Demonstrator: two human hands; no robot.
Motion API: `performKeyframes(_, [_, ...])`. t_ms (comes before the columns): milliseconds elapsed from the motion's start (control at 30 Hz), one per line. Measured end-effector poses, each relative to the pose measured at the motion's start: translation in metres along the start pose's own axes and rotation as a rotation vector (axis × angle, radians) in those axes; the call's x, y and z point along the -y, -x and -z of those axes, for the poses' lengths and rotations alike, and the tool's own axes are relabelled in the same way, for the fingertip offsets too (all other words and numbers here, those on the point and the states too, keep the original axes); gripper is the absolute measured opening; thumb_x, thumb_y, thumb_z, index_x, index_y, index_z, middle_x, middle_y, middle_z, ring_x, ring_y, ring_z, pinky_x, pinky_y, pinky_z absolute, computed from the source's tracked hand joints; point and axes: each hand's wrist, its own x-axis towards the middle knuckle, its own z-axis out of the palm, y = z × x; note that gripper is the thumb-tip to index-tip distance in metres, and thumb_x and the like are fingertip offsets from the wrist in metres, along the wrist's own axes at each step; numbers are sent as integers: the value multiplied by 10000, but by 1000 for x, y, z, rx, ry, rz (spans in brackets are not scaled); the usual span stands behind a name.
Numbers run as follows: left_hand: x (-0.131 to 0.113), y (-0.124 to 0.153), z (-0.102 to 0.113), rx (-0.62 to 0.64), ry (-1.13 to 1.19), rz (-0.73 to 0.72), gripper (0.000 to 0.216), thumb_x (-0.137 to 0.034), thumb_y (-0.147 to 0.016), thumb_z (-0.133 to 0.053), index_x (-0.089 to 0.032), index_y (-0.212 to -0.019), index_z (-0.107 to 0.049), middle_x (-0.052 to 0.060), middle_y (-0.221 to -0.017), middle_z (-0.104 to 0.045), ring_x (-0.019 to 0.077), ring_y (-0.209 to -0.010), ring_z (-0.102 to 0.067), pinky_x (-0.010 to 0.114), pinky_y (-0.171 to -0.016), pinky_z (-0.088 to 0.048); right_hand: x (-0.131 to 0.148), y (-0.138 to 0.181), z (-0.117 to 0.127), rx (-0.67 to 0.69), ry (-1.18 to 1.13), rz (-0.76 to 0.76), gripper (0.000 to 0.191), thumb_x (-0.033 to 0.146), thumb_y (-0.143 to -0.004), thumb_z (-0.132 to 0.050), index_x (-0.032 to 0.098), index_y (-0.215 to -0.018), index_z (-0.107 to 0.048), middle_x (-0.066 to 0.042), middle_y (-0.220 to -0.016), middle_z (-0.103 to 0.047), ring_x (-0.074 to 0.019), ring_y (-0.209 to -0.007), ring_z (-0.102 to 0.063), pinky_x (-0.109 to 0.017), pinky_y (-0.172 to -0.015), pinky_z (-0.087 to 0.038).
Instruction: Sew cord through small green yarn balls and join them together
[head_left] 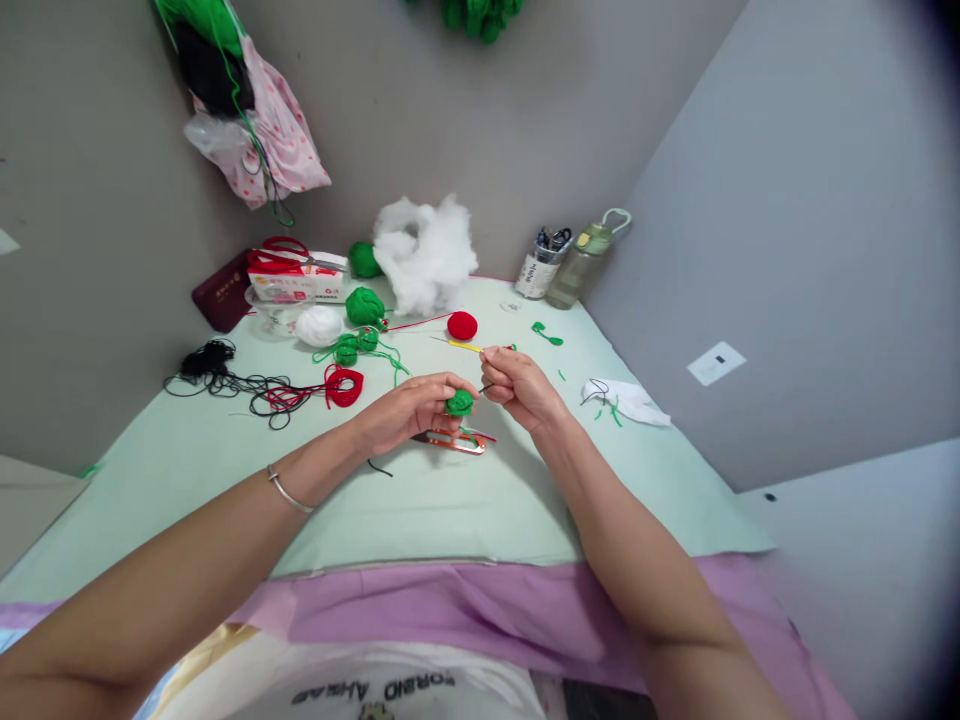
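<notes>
Fingers of the left hand (412, 408) were curled around a small green yarn piece (459, 403), holding it over the pale green table (352, 540), close to the right hand (519, 385), whose fingers were closed on a thin yellow-handled hook (465, 346) with its tip pointing left. At far left lay a tangle of black yarn (208, 360), then a dark red booklet (223, 291), red scissors (287, 250) on a box (300, 287), a white yarn ball (319, 326), a red coil of yarn (345, 388) and a green yarn ball (365, 307). White stuffing (424, 255) was heaped behind a red ball (462, 326); orange snips (469, 446) lay just below the left hand. Farther right stood a pen cup (535, 276) and a bottle (576, 272), with a white cloth (637, 404) nearer the edge.
</notes>
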Motion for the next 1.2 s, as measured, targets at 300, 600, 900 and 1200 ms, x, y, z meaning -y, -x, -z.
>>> performKeyframes(300, [-4, 4, -3, -31, -76, 35, 286, -333, -753, -810, -186, -971, -698, 16, -858, -666, 148, -761, -673, 295, -798, -527, -3, -9, 8, -60, -29, -19, 388, 308, -670, -814, 194, -670, -443, 133, -464, -245, -22, -423, -136, -161, -383, -147])
performKeyframes(600, [-1, 0, 5, -48, -35, -27, 305, -339, -774, -806, -182, -1025, -733, 91, -1084, -727, 200, -939, -700, 371, -951, -534, -10, -16, 17, -73, -52, -47, 325, 289, -773, -747, 193, -700, -445, 121, -486, -281, -32, -402, -214, -168, -387, -223])
performKeyframes(900, [-11, -6, 33, -297, 9, -214, 235, -269, -784, -789, -154, -989, -776, 91, -1071, -751, 185, -1005, -690, 351, -1039, -508, -12, -3, 7, -63, 509, 85, 225, 307, -816, -683, 198, -977, -572, -7, -834, -654, -127, -655, -618, -246, -579, -466])
performKeyframes(1200, [-15, -8, 45, -460, -93, -261, 355, -307, -673, -860, -153, -978, -768, 82, -1004, -760, 201, -983, -690, 376, -993, -512, -24, 19, -13, 511, 1293, 276, 69, 233, -810, -721, 198, -869, -725, -34, -899, -652, -126, -710, -528, -260, -662, -371])
